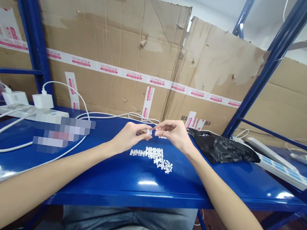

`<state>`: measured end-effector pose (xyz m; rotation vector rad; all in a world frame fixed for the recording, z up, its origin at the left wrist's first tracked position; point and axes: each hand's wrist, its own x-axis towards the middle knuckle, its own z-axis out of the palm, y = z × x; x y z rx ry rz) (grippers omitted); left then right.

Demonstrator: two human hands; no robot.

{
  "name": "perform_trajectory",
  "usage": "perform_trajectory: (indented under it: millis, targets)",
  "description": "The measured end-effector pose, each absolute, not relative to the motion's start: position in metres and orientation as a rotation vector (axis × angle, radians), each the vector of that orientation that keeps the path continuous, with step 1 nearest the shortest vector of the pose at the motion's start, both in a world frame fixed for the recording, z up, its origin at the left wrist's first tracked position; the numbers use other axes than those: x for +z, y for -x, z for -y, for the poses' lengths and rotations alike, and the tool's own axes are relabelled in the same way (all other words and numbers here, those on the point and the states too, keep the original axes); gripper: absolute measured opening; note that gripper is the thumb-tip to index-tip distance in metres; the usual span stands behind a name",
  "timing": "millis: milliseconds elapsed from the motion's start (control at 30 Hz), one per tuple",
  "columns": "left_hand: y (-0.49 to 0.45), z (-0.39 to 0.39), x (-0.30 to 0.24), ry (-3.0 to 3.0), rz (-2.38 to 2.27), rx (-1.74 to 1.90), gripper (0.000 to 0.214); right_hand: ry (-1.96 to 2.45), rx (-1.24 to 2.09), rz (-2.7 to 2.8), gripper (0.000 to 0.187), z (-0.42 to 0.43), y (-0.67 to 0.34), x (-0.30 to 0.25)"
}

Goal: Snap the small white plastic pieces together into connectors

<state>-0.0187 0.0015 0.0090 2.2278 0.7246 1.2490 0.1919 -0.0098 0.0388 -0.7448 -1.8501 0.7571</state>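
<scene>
My left hand [129, 138] and my right hand [175, 134] meet above the blue shelf top [146, 182]. Between their fingertips they pinch a small white plastic part [149, 131], which is mostly hidden by my fingers. Just below my hands lies a loose heap of similar white parts [161, 162]. Beside it, a neater block of white parts [154, 152] and a short row of them [138, 153] lie on the shelf. A few more white parts [163, 136] show just beyond my right fingers.
A black plastic bag [221, 147] lies to the right of my hands, with a white power strip [283, 169] beyond it. White chargers [27, 99] and cables [35, 140] lie on the left, next to a pixelated patch [61, 134]. Taped cardboard [110, 36] stands behind, between blue shelf uprights [31, 25].
</scene>
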Motion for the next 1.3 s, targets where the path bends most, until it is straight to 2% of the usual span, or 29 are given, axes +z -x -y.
perform_trajectory:
  millis: [233,500,1000,1300]
  targets:
    - [0.019,-0.002,0.009,-2.266,-0.600,1.321,0.021,0.651,0.243,1.897,0.023,0.016,-0.178,0.026]
    - [0.015,0.006,0.010,-2.214,-0.578,1.364,0.021,0.546,-0.011,1.899,0.021,0.018,-0.176,0.019]
    - [0.014,0.011,0.009,-2.134,-0.594,1.354,0.021,0.589,-0.173,1.926,0.025,0.020,-0.172,0.012]
    - [0.010,0.016,0.013,-2.096,-0.562,1.380,0.023,0.546,-0.068,1.770,0.021,0.022,-0.168,0.013]
